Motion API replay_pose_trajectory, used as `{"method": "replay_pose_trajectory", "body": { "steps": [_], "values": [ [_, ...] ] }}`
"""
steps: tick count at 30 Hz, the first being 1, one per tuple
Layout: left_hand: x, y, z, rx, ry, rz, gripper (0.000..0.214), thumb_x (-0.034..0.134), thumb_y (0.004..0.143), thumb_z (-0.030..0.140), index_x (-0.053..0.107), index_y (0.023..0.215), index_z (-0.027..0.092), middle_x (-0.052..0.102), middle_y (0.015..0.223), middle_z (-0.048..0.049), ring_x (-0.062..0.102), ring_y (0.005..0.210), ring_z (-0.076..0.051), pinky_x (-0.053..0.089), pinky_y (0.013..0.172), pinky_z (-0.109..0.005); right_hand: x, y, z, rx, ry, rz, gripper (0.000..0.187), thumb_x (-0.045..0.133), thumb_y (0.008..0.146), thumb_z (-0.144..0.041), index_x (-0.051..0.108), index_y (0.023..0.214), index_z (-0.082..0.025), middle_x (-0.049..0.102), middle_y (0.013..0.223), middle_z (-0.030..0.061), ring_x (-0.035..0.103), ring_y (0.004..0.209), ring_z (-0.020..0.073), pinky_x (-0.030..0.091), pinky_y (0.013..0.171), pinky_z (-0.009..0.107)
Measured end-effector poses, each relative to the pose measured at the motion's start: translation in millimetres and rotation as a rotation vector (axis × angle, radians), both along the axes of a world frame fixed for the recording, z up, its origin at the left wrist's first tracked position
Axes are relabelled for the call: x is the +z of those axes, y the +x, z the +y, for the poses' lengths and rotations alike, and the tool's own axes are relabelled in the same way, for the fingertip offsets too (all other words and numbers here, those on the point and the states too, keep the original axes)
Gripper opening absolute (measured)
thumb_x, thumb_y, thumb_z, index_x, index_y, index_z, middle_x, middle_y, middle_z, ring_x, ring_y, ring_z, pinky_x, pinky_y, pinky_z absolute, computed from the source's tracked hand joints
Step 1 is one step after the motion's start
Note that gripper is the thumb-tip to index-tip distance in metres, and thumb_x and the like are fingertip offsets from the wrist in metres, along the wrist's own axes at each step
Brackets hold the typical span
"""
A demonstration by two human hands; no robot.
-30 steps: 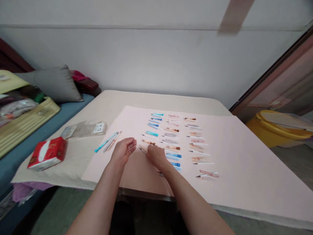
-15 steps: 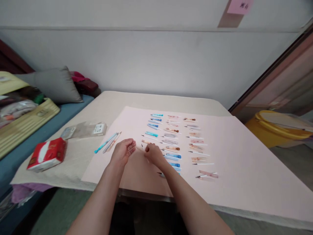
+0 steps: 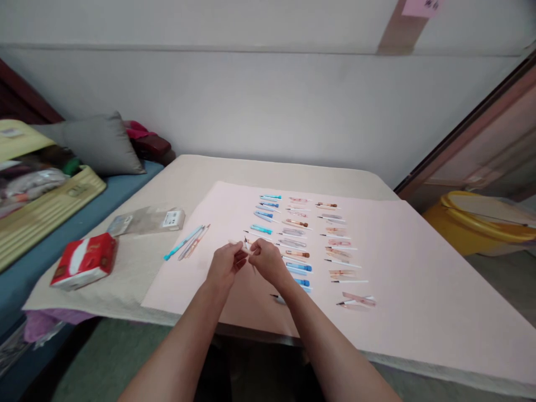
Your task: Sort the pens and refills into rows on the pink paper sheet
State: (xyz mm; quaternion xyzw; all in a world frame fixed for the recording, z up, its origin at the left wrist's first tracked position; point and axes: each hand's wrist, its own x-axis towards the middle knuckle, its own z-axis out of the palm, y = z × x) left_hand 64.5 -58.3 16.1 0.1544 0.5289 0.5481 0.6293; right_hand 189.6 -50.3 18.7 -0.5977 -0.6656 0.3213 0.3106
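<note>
Both hands meet over the pink sheet. My right hand (image 3: 267, 260) is closed in a pinch on a thin white pen refill (image 3: 246, 241) with a dark tip. Against it, my left hand (image 3: 227, 261) has its fingertips closed at the same spot, with a small pale piece showing there; the fingers hide most of it. Beside and beyond the right hand lie rows of pen parts: a turquoise pen barrel (image 3: 261, 229), a blue barrel (image 3: 298, 267) and an orange-brown barrel (image 3: 297, 254), among white dark-tipped sticks. Several slim pens (image 3: 195, 243) lie together left of my hands.
The pink sheet (image 3: 419, 290) covers much of the cloth-topped table (image 3: 138, 301). At the left are a red tissue pack (image 3: 86, 259) and a clear plastic package (image 3: 144, 220). A yellow bucket (image 3: 456, 229) stands beyond the right edge, a grey pillow (image 3: 90, 142) at far left.
My left hand has moved right and turned from open to closed, meeting my right hand. The right hand keeps its pinch, slightly raised. The view has shifted a little.
</note>
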Motion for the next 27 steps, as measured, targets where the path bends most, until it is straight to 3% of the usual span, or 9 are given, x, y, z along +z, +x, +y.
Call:
{"method": "replay_pose_trajectory", "body": {
  "steps": [5, 10, 27],
  "values": [
    [3.5, -22.7, 10.6, 0.106, -0.022, -0.136, 0.011, 0.067, 0.072, 0.019, 0.058, 0.073, 0.012, 0.06, 0.061, -0.0014, 0.059, 0.053, -0.009, 0.048, 0.05, -0.019, 16.0, 7.3, -1.9, 0.042, -0.154, 0.288, 0.016, 0.051, 0.057, -0.015, 0.063, 0.067, -0.017, 0.054, 0.055, -0.004, 0.046, 0.051, 0.0099, 0.034, 0.05, 0.021],
    [-0.7, -31.8, 16.1, 0.09, -0.061, -0.294, 0.008, 0.062, 0.078, 0.018, 0.056, 0.075, 0.012, 0.061, 0.06, -0.0016, 0.059, 0.049, -0.008, 0.049, 0.047, -0.019, 27.4, 6.8, -9.9, 0.162, -0.322, 0.556, 0.016, 0.052, 0.057, -0.016, 0.065, 0.066, -0.015, 0.047, 0.046, -0.0061, 0.035, 0.043, 0.0068, 0.029, 0.045, 0.021],
    [2.7, -26.3, 13.7, 0.08, -0.017, -0.239, 0.009, 0.061, 0.078, 0.019, 0.061, 0.078, 0.01, 0.061, 0.059, -0.0013, 0.057, 0.047, -0.007, 0.049, 0.047, -0.018, 25.7, 6.6, -11.6, 0.151, -0.37, 0.621, 0.011, 0.052, 0.057, -0.015, 0.063, 0.06, -0.014, 0.044, 0.04, -0.0068, 0.03, 0.039, 0.0051, 0.023, 0.041, 0.019]
  ]
}}
